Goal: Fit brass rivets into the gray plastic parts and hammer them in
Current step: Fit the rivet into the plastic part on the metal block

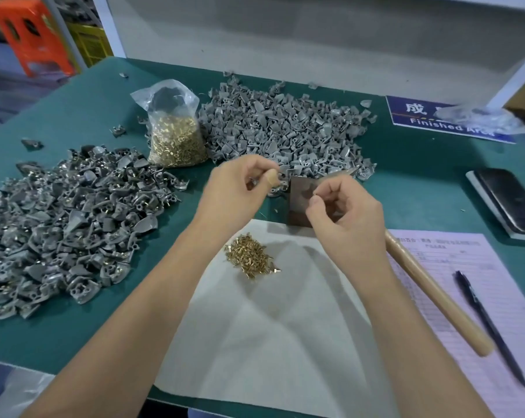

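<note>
Left hand (240, 188) pinches gray part (280, 176); right hand (345, 212) pinches rivet (314, 194)

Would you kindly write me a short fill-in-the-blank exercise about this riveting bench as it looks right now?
1. The loose brass rivets lie on a white ____.
2. The clear plastic bag holds brass ____.
3. The wooden hammer handle lies beside a dark ____ on the pink form.
4. The blue sign reads "Finished ____".

Missing words: cloth; rivets; pen; Area

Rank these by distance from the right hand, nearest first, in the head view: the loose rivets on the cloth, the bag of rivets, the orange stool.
From the right hand:
1. Loose rivets, just left, on the cloth.
2. Bag of rivets, far left, behind.
3. Orange stool, beyond the table's far-left corner.
</note>
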Motion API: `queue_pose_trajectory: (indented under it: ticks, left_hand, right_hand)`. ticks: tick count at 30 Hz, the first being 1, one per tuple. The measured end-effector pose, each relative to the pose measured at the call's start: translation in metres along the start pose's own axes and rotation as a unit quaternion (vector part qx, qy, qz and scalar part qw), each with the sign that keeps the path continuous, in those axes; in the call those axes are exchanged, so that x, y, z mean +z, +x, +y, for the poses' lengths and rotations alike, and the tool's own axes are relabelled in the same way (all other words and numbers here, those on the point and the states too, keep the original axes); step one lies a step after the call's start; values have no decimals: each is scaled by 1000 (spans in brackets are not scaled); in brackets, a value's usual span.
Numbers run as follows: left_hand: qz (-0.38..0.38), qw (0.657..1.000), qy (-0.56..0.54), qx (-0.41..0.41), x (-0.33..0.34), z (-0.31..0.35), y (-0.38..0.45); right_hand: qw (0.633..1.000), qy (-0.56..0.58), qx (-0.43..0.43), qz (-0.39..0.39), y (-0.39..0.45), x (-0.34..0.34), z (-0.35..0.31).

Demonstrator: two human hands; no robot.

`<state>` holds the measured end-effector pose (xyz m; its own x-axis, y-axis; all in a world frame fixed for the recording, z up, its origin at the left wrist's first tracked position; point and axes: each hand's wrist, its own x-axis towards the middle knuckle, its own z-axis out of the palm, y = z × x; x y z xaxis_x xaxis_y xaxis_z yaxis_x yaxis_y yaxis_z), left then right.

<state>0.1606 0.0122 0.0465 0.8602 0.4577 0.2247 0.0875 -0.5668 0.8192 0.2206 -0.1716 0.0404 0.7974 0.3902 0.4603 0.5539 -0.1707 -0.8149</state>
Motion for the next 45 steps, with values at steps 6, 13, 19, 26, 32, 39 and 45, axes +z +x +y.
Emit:
queue_pose_trajectory:
  ticks: [6,13,19,26,32,39,45]
  left_hand:
    - [54,974,216,39,-4,-29,-1]
    - [55,975,213,31,-2,-37,-5]
    - [13,965,257,39,1,-42,-2]
    - [19,970,239,51,1,-43,-5]
    - [38,988,149,29,4,-42,-6]
    - [54,995,-30,74,12,-32,-10]
    - [-16,986,158,46,8,-45,-7]
  right_hand:
    - [1000,-15,3,16,1,-2,1]
    - [1000,-14,-6,9,0,1,1]
    - [1000,-23,-10,10,0,3,3]
    - [999,-30,-14,9,0,4,5]
    - [1000,-25,-15,9,0,3,5]
    - [1000,-16,1,20,3,1,8]
    - [1000,-22,6,12,3,1,8]
